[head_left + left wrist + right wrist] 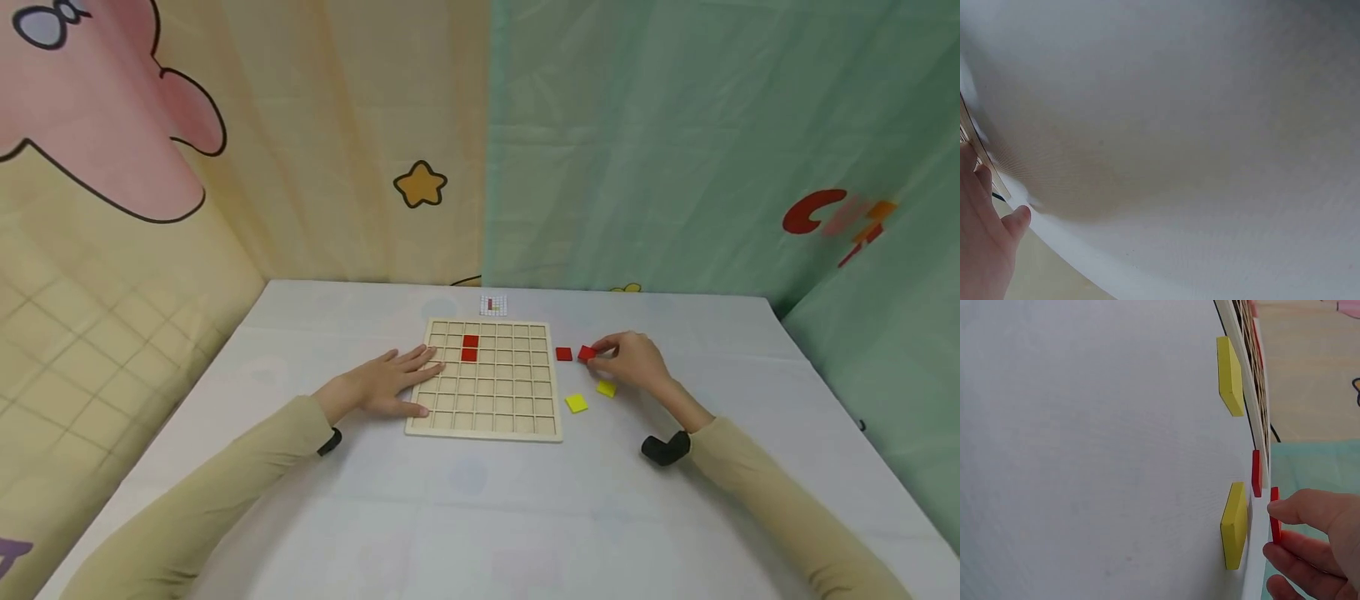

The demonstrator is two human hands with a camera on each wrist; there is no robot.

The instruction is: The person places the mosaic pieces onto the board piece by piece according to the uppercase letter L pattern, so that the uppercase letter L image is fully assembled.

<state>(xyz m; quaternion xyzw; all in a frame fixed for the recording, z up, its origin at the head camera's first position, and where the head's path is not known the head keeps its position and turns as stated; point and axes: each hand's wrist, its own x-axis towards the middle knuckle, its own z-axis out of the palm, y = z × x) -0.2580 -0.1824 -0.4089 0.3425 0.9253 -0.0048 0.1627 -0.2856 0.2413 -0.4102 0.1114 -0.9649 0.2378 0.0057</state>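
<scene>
A square wooden grid board (502, 396) lies on the table, two red tiles (469, 348) set one below the other in its upper left cells. My left hand (393, 385) rests with spread fingers on the board's left edge. To the right of the board, my right hand (632, 358) pinches a red square tile (1275, 515) between thumb and fingers. Another red tile (564, 354) lies beside the board's right edge. Two yellow tiles (577, 403) lie nearer to me, below the right hand in the head view.
A small printed pattern card (493, 306) lies just beyond the board's far edge. The white-covered table (480, 517) ends at patterned curtains (645, 150) at the back. A black wrist device (666, 448) sits at the right cuff.
</scene>
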